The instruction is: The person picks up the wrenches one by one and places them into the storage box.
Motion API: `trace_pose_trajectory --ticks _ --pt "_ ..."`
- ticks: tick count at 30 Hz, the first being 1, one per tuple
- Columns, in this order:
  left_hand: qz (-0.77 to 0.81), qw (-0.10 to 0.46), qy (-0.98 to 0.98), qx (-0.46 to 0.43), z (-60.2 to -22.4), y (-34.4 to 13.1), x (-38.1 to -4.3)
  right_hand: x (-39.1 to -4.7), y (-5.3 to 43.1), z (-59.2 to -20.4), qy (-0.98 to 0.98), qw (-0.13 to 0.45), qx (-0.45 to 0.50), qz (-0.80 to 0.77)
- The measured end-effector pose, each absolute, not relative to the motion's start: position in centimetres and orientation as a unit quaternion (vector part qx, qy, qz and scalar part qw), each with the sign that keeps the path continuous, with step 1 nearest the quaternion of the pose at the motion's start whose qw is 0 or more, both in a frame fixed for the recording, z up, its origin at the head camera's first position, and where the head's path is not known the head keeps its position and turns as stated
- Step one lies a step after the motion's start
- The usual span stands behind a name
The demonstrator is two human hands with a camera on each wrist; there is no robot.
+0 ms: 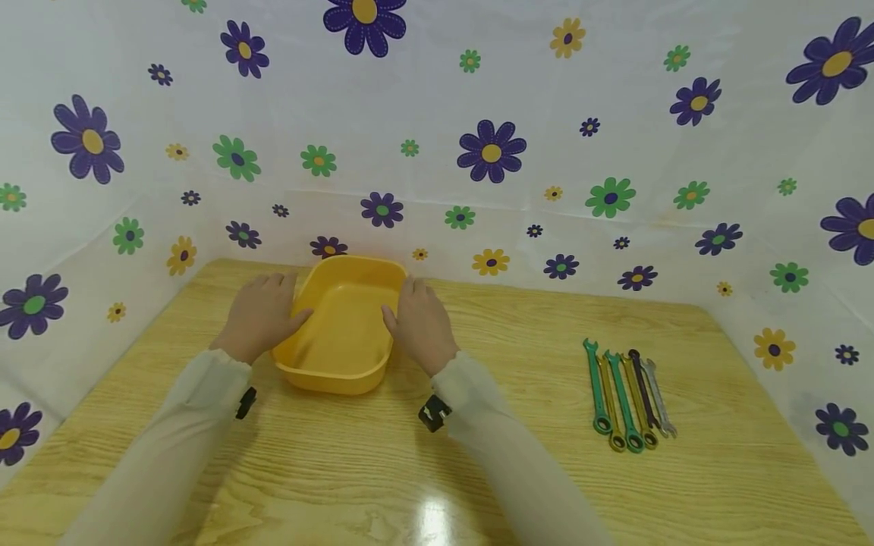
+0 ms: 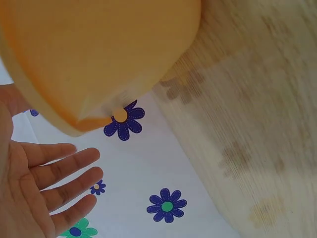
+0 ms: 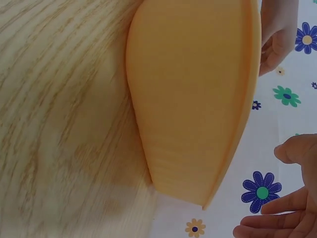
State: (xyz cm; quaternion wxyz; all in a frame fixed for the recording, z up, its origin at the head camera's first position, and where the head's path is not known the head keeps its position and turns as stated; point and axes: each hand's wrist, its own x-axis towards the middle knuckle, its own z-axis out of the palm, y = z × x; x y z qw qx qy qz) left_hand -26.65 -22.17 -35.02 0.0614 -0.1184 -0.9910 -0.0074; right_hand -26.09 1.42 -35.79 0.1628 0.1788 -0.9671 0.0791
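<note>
A yellow plastic basin (image 1: 339, 326) sits upright on the table, with nothing in it. My left hand (image 1: 262, 315) is at its left side, the thumb over the rim; in the left wrist view this hand (image 2: 47, 186) has its fingers spread and straight, apart from the basin wall (image 2: 99, 54). On the opposite side is my right hand (image 1: 425, 322), close to the right rim. Seen from the right wrist, that hand (image 3: 292, 198) has extended fingers and a gap between it and the basin (image 3: 193, 99).
Several combination wrenches (image 1: 624, 398), green, gold, dark and silver, lie side by side at the right of the wooden table (image 1: 519, 470). A white flower-printed sheet (image 1: 437, 98) stands behind the table and along both sides. Each wrist wears a small black device.
</note>
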Motion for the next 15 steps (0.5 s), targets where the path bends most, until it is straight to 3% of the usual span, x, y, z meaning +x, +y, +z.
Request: trace_pose_trajectory --ticks 15 --pt "-0.004 0.039 -0.994 -0.107 -35.02 -22.25 -27.33 -26.22 1.11 -36.30 -0.973 0.138 0.172 0.074"
